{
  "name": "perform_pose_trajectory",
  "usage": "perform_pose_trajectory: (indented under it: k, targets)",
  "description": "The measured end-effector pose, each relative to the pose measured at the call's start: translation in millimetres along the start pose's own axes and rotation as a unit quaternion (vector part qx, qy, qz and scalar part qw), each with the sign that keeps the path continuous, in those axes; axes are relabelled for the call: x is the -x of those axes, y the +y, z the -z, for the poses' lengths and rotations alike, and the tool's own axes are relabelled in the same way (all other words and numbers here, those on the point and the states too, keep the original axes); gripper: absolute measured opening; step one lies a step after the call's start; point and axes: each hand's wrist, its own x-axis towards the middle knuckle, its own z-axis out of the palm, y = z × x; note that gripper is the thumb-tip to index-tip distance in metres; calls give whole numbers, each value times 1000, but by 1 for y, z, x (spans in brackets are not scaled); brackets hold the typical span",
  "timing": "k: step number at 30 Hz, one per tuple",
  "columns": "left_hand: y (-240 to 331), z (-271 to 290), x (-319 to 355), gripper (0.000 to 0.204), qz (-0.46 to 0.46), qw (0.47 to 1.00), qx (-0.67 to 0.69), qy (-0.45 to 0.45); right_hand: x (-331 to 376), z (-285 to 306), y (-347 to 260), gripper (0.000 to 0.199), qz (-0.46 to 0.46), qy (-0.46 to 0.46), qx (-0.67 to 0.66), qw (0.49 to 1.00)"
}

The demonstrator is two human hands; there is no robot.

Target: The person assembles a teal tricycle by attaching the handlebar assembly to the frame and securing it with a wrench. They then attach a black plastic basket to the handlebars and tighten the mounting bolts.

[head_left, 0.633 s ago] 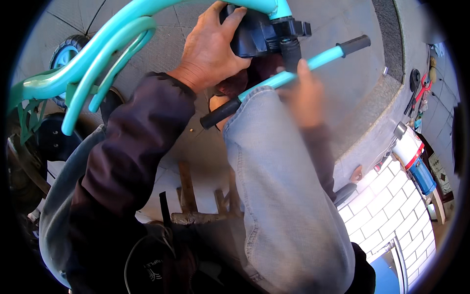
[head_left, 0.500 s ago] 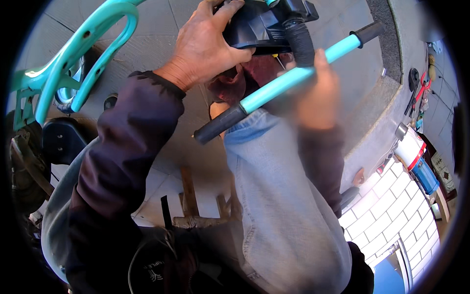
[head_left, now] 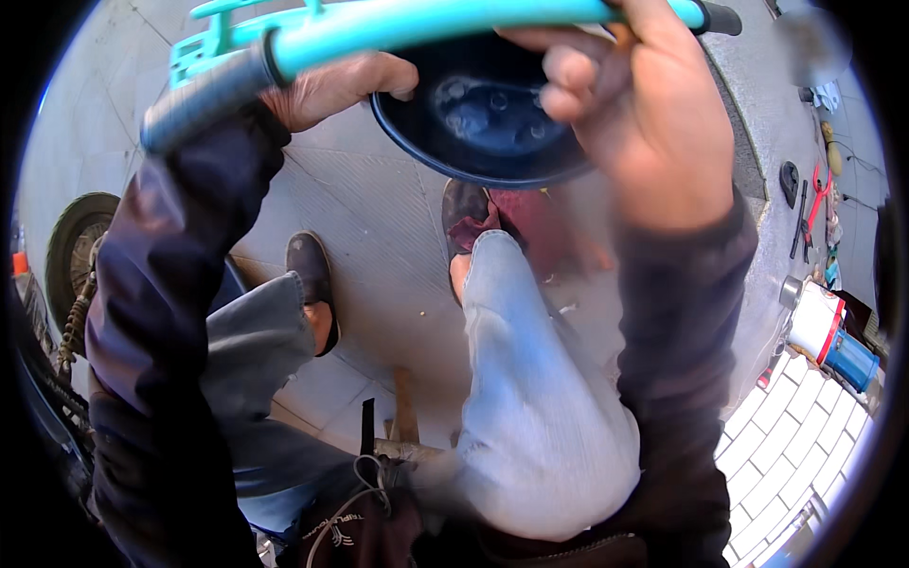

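Observation:
A turquoise handlebar (head_left: 426, 26) with black end grips crosses the top of the view. Beneath it is a dark, shiny, dish-shaped plastic piece (head_left: 464, 156) with a raised rim and round marks inside. My left hand (head_left: 331, 87) is partly behind the bar, its thumb hooked over the piece's left rim; the other fingers are hidden. On the right, my right hand (head_left: 653, 114) is blurred, its fingers curled in front of the piece and its upper part against the bar. A small orange-yellow bit shows between those fingers, too unclear to name.
A dark red cloth (head_left: 530, 227) lies by my right shoe. To the left stands a small wheel (head_left: 80, 251). Along the right ledge lie red-handled pliers (head_left: 816, 204) and other tools, near a white-and-blue can (head_left: 833, 331). A wooden piece (head_left: 405, 402) is below me.
The handlebar has swung up to the top of the view, and the dish-shaped face of the dark piece now shows. My right hand has risen to the bar. My legs show wider apart.

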Motion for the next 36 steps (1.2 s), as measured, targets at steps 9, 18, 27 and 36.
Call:
perform_pose_trajectory:
  k: [9, 18, 27, 36]
  targets:
    - [42, 13, 25, 27, 76, 997, -21, -1, -13, -17, -28, 23, -105, 43, -125, 986]
    - [21, 19, 31, 24, 88, 988, 127, -23, 23, 22, -22, 42, 154, 144, 361, 908]
    - [36, 12, 33, 31, 93, 994, 39, 34, 48, 6, 47, 67, 207, 32, 363, 908]
    - [2, 6, 34, 28, -84, 990, -89, 68, 54, 19, 84, 79, 278, 6, 447, 851]
